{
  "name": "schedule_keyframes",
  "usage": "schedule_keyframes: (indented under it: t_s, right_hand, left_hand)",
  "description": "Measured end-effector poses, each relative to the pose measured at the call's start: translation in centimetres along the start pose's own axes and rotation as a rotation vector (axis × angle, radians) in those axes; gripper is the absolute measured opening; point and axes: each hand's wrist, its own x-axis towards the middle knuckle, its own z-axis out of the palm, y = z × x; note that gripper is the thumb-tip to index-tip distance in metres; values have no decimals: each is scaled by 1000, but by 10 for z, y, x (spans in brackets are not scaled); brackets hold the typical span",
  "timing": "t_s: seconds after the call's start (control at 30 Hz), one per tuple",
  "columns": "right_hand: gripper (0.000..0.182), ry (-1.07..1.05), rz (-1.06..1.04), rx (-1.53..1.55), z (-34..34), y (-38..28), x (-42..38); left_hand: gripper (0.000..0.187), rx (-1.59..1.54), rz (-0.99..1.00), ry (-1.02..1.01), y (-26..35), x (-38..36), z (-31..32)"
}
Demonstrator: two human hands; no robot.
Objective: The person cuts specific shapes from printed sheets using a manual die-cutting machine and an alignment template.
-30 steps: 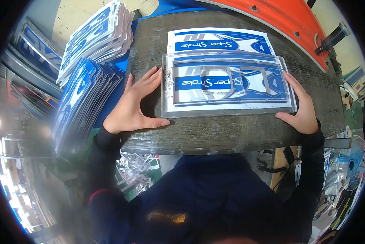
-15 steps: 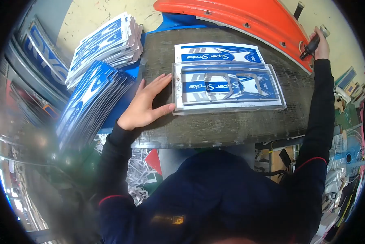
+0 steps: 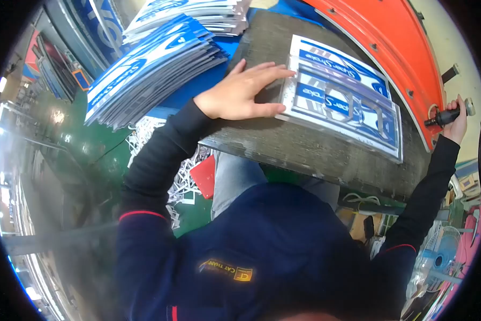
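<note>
My left hand (image 3: 237,93) has its fingers spread, with the fingertips and thumb against the left edge of a clear rectangular frame (image 3: 342,135). The frame lies over a white-and-blue "Super Stroke" printed sheet (image 3: 326,56), whose upper part shows beyond it. Both rest on a dark, worn board (image 3: 262,142). Out to the right, my right hand (image 3: 455,125) is wrapped around a black handle (image 3: 444,116) at the end of a large orange machine arm (image 3: 382,59).
A fanned stack of printed sheets (image 3: 154,69) stands left of the board, with another stack (image 3: 192,13) behind it. The orange arm borders the board's far right side. White paper scraps (image 3: 184,179) and a red piece (image 3: 203,176) lie below. A fan (image 3: 441,257) stands lower right.
The view has turned, so the board and frame appear tilted and further right. The orange arm's end looks slightly nearer the frame. Both hands keep their places on the frame and handle.
</note>
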Motion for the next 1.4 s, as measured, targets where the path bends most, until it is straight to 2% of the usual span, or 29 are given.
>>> schedule_keyframes:
  t_s: [0.17,0.27,0.37,0.4,0.43,0.5,0.57,0.6,0.67,0.7,0.77,0.8,0.87,0.9,0.97,1.0,1.07,1.17,1.23,1.27,1.3,1.37,1.4]
  right_hand:
    - [19,-130,69,18,64,-24,-89]
    - [16,-364,27,95,90,-29,-126]
    - [12,-425,-12,145,125,-31,-164]
    - [13,-447,-36,139,139,-33,-179]
    - [15,-468,-59,133,153,-34,-194]
    - [40,-575,-144,-25,163,-37,-211]
    - [50,-721,-235,-95,179,-43,-224]
    - [50,-713,-241,-95,174,-40,-221]
    - [56,-537,-528,-363,156,-29,-204]
    - [56,-530,-530,-364,150,-35,-190]
    - [59,-187,-1168,-1079,138,-52,-155]
    - [59,-181,-1167,-1083,128,-50,-142]
    - [57,281,-1355,-1323,110,-47,-121]
    - [57,289,-1355,-1327,106,-46,-119]
    - [57,147,-960,-1014,97,-42,-118]
    - [57,158,-955,-1030,94,-38,-119]
    - [53,101,-792,-963,96,-34,-123]
    - [47,84,-763,-850,123,-41,-142]
    - [43,47,-742,-709,136,-42,-149]
    - [36,15,-962,-653,132,-32,-143]
    - [37,-1,-1153,-663,126,-21,-131]
    - [37,-26,-1136,-580,129,-15,-134]
    - [38,-47,-1189,-562,127,-10,-129]
  left_hand:
    - [73,116,74,4,-1,7,-6]
    - [67,178,118,-17,4,16,-17]
    - [64,232,129,-49,18,33,-32]
    - [63,139,120,-14,24,40,-35]
    - [62,45,109,20,31,48,-40]
    - [63,27,210,60,62,64,-55]
    - [59,-78,399,239,87,72,-59]
    - [59,-75,408,236,94,71,-62]
    - [57,-55,395,326,107,66,-68]
    - [57,-47,386,371,112,62,-70]
    - [55,-36,365,459,121,53,-73]
    - [55,-30,354,504,125,49,-75]
    - [53,-18,335,597,132,43,-78]
    - [53,-12,326,644,135,42,-79]
    - [45,-23,333,770,140,45,-78]
    - [42,14,284,803,142,41,-81]
    - [37,80,204,884,144,37,-83]
    - [29,148,142,1033,131,37,-79]
    - [33,52,149,1110,113,32,-78]
    - [33,64,130,1133,111,31,-77]
    - [32,75,109,1157,109,30,-76]
    - [31,61,85,1175,105,29,-68]
    - [31,166,52,1205,103,28,-65]
